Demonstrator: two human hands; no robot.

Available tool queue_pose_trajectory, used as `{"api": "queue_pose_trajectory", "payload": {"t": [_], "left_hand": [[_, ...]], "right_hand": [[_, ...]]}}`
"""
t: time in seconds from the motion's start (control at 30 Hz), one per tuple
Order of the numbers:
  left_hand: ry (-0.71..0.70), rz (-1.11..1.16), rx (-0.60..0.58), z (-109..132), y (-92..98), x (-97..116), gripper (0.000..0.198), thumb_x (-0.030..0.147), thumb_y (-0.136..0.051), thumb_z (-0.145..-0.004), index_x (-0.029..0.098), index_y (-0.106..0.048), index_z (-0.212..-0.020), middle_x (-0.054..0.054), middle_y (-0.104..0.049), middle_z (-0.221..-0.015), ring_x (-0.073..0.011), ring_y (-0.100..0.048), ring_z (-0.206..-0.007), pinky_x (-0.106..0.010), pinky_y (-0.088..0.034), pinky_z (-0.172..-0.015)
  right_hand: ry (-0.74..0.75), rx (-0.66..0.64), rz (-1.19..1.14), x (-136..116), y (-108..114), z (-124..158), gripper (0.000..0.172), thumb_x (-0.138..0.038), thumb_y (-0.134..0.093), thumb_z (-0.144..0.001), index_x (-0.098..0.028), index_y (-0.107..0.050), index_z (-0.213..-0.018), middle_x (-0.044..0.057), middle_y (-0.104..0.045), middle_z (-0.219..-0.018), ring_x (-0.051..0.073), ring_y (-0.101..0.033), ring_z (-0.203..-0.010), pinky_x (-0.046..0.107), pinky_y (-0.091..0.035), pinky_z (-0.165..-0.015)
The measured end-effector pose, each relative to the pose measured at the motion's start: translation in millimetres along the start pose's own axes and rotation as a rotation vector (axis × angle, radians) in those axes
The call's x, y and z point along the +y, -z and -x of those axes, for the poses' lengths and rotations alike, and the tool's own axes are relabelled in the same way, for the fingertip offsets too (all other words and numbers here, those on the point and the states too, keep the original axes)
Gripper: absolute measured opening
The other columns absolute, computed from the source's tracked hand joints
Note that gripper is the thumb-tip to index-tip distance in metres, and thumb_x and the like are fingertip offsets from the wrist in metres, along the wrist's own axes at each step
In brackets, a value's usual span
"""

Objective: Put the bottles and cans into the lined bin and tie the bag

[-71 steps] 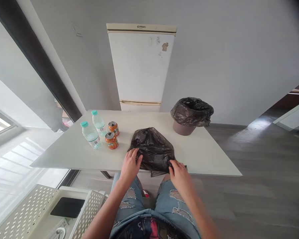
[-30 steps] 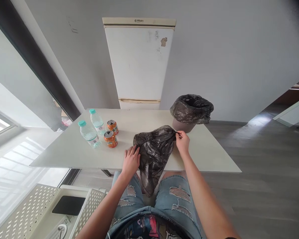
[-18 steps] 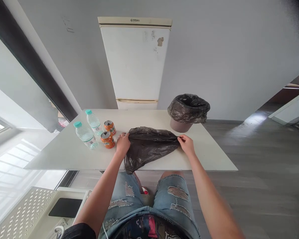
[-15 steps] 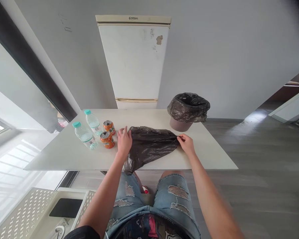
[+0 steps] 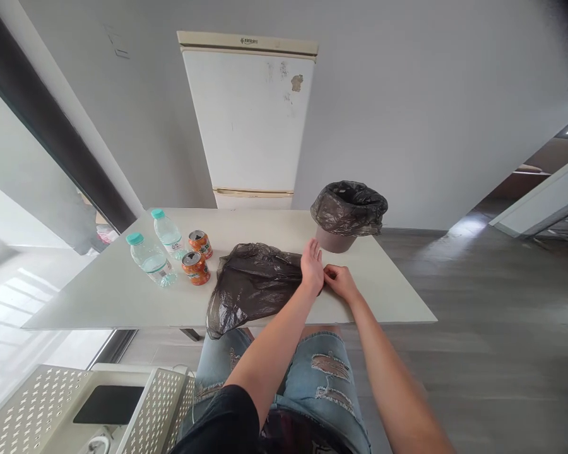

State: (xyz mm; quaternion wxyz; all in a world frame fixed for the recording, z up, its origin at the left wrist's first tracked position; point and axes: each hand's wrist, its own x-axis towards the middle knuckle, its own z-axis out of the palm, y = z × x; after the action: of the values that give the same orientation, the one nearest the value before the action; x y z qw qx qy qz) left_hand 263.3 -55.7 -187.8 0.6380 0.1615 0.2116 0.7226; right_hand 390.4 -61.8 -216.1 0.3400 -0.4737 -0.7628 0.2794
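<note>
A black plastic bag [image 5: 255, 284] lies spread across the table, its left end hanging over the front edge. My left hand [image 5: 312, 265] rests on its right end with the fingers stretched out and held upright on edge. Just to the right, my right hand [image 5: 341, 281] pinches the gathered tip of the bag, which is mostly hidden behind my left hand. Behind both hands stands a brown trash bin [image 5: 336, 241], lined with another black bag [image 5: 350, 211] folded over its rim.
Two clear bottles with teal caps, a front one [image 5: 151, 260] and a rear one [image 5: 168, 233], stand at the table's left. Beside them are two orange cans [image 5: 195, 269]. A white refrigerator [image 5: 250, 120] is behind the table [image 5: 99, 302]. A perforated beige cart [image 5: 42, 403] is at lower left.
My left hand has moved right, from the bag's left end to its right end beside my right hand. My right hand keeps its pinch. The view has shifted slightly.
</note>
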Motion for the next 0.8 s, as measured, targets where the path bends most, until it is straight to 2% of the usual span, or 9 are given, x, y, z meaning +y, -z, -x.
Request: {"api": "queue_pose_trajectory", "payload": {"t": [0.13, 0.27, 0.33, 0.5, 0.63, 0.8], "left_hand": [[0.015, 0.06, 0.093, -16, 30.8, 17, 0.06, 0.038, -0.024, -0.109, 0.017, -0.035, -0.164, -0.015, -0.031, -0.173, -0.0194, -0.044, -0.153, -0.039, -0.036, -0.126], [-0.051, -0.056, 0.143, -21, 56.3, 41, 0.065, 0.041, -0.023, -0.107, 0.02, -0.024, -0.169, -0.013, -0.028, -0.175, -0.0182, -0.044, -0.153, -0.039, -0.041, -0.123], [-0.075, -0.07, 0.178, -25, 63.1, 56, 0.065, 0.04, -0.024, -0.106, 0.021, -0.026, -0.168, -0.012, -0.03, -0.174, -0.0187, -0.044, -0.154, -0.04, -0.042, -0.123], [-0.129, 0.172, 0.243, -35, 79.1, 95, 0.062, 0.033, -0.031, -0.105, 0.021, -0.033, -0.166, -0.01, -0.032, -0.174, -0.021, -0.043, -0.154, -0.039, -0.04, -0.124], [-0.208, 0.208, 0.237, -37, 95.7, 121, 0.063, 0.03, -0.033, -0.105, 0.022, -0.031, -0.167, -0.008, -0.03, -0.175, -0.019, -0.042, -0.155, -0.035, -0.042, -0.123], [-0.227, 0.186, 0.251, -37, 109.3, 139, 0.062, 0.028, -0.032, -0.105, 0.023, -0.032, -0.166, -0.008, -0.031, -0.174, -0.018, -0.044, -0.154, -0.035, -0.044, -0.121]], "right_hand": [[-0.019, -0.02, -0.01, 1, 0, 0, 0.039, -0.053, -0.061, -0.09, -0.021, -0.063, -0.068, 0.002, -0.065, -0.059, 0.016, -0.05, -0.055, 0.03, -0.042, -0.061], [-0.061, 0.046, -0.024, 6, 0, 0, 0.043, -0.058, -0.062, -0.089, -0.02, -0.064, -0.068, 0.003, -0.065, -0.056, 0.017, -0.053, -0.053, 0.03, -0.043, -0.059], [-0.095, 0.103, -0.026, 9, 0, -1, 0.047, -0.062, -0.062, -0.088, -0.02, -0.063, -0.067, 0.003, -0.064, -0.055, 0.017, -0.052, -0.051, 0.03, -0.043, -0.059], [-0.183, 0.256, 0.009, 20, 3, -4, 0.051, -0.068, -0.059, -0.087, -0.02, -0.063, -0.068, 0.004, -0.067, -0.058, 0.018, -0.054, -0.053, 0.031, -0.044, -0.062], [-0.242, 0.403, 0.073, 28, 7, -5, 0.047, -0.065, -0.056, -0.088, -0.022, -0.06, -0.069, 0.006, -0.069, -0.064, 0.021, -0.059, -0.062, 0.032, -0.044, -0.068], [-0.354, 0.587, 0.156, 33, 10, -4, 0.038, -0.054, -0.052, -0.088, -0.023, -0.056, -0.067, 0.008, -0.067, -0.065, 0.021, -0.051, -0.061, 0.034, -0.039, -0.068]]}}
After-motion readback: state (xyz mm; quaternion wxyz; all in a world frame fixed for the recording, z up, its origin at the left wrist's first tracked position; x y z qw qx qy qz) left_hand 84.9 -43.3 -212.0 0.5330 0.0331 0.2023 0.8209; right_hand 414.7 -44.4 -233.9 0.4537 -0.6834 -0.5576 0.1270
